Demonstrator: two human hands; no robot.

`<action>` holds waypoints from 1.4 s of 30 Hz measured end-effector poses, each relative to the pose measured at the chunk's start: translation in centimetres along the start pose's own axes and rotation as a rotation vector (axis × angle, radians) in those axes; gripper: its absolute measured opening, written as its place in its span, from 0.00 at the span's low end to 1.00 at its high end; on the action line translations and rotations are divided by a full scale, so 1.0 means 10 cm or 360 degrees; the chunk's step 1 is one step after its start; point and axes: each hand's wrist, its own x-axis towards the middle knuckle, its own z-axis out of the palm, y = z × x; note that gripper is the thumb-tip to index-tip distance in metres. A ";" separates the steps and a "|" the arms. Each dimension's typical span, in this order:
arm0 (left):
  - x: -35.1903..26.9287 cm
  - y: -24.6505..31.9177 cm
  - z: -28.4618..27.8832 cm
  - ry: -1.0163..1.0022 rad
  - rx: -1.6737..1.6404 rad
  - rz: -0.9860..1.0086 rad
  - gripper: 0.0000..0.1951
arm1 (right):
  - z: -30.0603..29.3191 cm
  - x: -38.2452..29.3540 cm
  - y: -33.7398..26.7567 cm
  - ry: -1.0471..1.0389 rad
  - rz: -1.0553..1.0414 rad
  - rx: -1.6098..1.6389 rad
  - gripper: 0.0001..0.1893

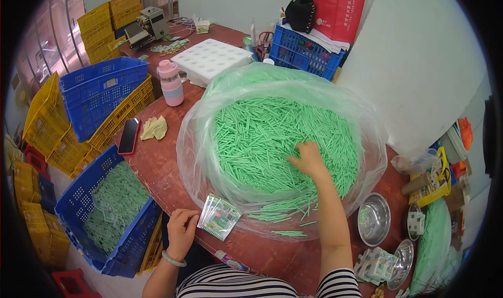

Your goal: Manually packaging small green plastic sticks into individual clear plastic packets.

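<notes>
Over a large clear plastic bag (275,88) full of short green sticks (259,141), my right hand (310,160) reaches down. Its thumb and forefinger are apart, and its fingertips touch the sticks; nothing shows between them. At the table's front edge my left hand (182,229), with a pale bangle on the wrist, has its fingers curled in towards the thumb. It is beside a fanned stack of printed silver-and-green sachets (220,218). Whether it pinches anything I cannot tell. Several loose sticks (289,233) lie near the bag's front rim.
A blue crate (67,219) of green sachets stands at left below the red table (165,180). On the table are a phone (129,137), a crumpled cloth (154,128), a pink bottle (171,84), a white foam block (212,58), and, at right, a metal bowl (374,223) and sachet bundles (377,264).
</notes>
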 end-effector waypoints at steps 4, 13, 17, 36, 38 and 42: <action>0.00 -0.01 0.01 -0.0014 -0.0012 0.0007 0.05 | 0.12 0.01 -0.08 0.0028 0.0047 -0.0135 0.22; -0.01 0.03 0.02 -0.0036 -0.0015 0.0042 0.05 | 0.25 0.01 -0.01 -0.0033 0.0137 0.0051 0.21; -0.02 0.02 0.02 -0.0049 -0.0040 0.0020 0.05 | 0.25 0.02 -0.09 -0.0066 0.0109 0.0028 0.18; -0.01 0.05 0.04 -0.0047 -0.0094 0.0064 0.05 | 0.39 0.02 0.01 -0.0013 0.0039 -0.0026 0.14; -0.01 0.05 0.03 -0.0053 -0.0096 0.0053 0.05 | 0.37 0.03 0.00 0.0008 0.0021 -0.0024 0.12; 0.02 0.07 0.02 -0.0046 -0.0097 0.0074 0.05 | 0.22 0.05 0.06 0.0027 0.0156 0.0111 0.09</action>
